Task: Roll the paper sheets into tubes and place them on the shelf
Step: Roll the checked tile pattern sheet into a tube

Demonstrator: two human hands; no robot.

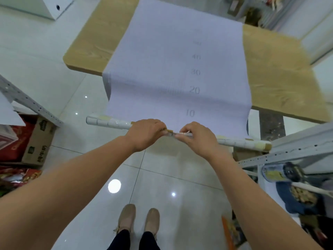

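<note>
Since the roll (pixel 110 122) is thin and most of the paper sheet (pixel 176 60) lies unrolled, I want it even from end to end. My left hand (pixel 146 135) curls over the roll near its middle, fingers clamped on it. My right hand (pixel 196 138) pinches it just beside, thumb and fingertips closed on the tube. I judge both hands should spread outward and turn together, or the ends will cone. The sheet's far part lies flat on the wooden table (pixel 273 56). Low left, a cardboard box (pixel 38 141) stands beside red packaging (pixel 12 141); I cannot tell its contents. At right, the metal shelf (pixel 295 150) holds a can-like item (pixel 277 173) and a dark bag (pixel 295 201).
</note>
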